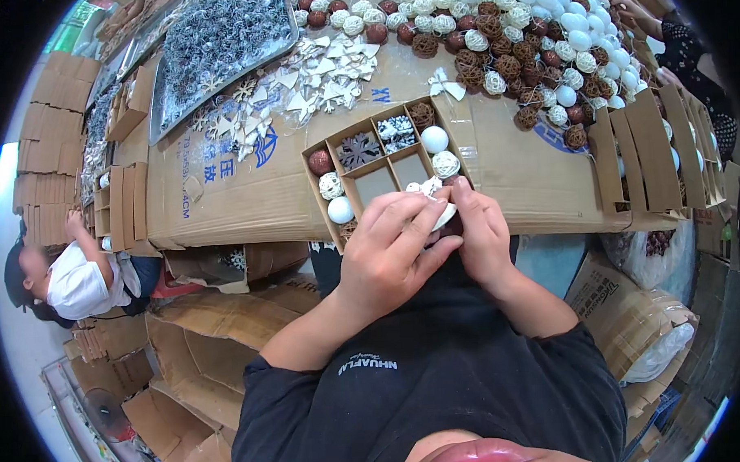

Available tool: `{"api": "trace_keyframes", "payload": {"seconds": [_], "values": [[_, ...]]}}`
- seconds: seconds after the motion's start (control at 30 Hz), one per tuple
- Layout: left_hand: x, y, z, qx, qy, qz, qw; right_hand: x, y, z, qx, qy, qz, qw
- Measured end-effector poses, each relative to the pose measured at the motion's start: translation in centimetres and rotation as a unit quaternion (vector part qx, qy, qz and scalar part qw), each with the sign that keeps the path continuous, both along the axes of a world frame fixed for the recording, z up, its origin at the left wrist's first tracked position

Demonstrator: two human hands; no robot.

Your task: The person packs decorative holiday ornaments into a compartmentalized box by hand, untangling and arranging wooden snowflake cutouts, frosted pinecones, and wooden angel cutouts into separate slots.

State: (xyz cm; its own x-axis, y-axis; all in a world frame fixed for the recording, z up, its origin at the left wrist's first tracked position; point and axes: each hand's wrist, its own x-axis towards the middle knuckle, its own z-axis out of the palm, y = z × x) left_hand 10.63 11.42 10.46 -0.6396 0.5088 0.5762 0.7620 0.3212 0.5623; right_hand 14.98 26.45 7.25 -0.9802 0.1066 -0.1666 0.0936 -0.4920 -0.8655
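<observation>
Left hand [387, 251]: fingers curled shut around a small white ornament [441, 216], thumb and forefinger pinching it at the near end of the box.
Right hand [480, 231]: fingers closed on the same ornament from the other side, fingertips meeting the left hand's.
Ornament: pale, thin and flat-looking, mostly hidden by the fingers; its exact shape cannot be told. It sits just above the near edge of the box.
Handling: likely very light and stiff, and thin enough to snap if bent. Best held by its edges with fingertips, as now, not squeezed across the flat.
Box [314, 151]: brown cardboard tray with dividers, on the cardboard-covered table [498, 161]. Cells hold a white ball [434, 139], a woven cream ball [445, 164], a brown twig ball [420, 113], a dark snowflake [357, 150] and a red-brown ball [320, 161]; the middle cells look bare.
Beyond: a heap of white bows [324, 74], then a wide pile of mixed balls [526, 38].
Far left: a metal tray [164, 116] of glittery silver pieces.
Left edge: another person [78, 278] sitting low beside stacked flat cartons [45, 153].
</observation>
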Motion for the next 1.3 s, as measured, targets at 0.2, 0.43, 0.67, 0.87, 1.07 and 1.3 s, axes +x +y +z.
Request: {"api": "trace_keyframes", "payload": {"seconds": [0.2,0.43,0.67,0.87,1.07,1.3], "values": [[-1.3,-0.9,-0.3,-0.019,-0.028,-0.010,0.999,0.3,0.8,-0.5,0.095,0.046,0.052,0.993],[-3.1,-0.5,-1.4,0.067,-0.259,0.036,0.963,0.1,2.5,0.7,0.268,0.118,-0.019,0.956],[-4.1,-0.1,-2.3,0.025,-0.393,0.001,0.919,0.0,4.9,-0.1,0.284,0.123,-0.075,0.948],[-5.7,-0.4,-2.1,-0.083,-0.191,0.014,0.978,-0.2,5.3,-1.6,0.362,0.121,-0.093,0.920],[-7.7,-1.4,-1.5,-0.237,-0.163,-0.066,0.955,-0.6,5.2,-2.7,0.429,0.127,-0.079,0.891],[-9.4,-1.4,-1.6,-0.315,-0.171,-0.118,0.926,-1.5,4.7,-2.2,0.486,0.110,-0.029,0.866]]}}
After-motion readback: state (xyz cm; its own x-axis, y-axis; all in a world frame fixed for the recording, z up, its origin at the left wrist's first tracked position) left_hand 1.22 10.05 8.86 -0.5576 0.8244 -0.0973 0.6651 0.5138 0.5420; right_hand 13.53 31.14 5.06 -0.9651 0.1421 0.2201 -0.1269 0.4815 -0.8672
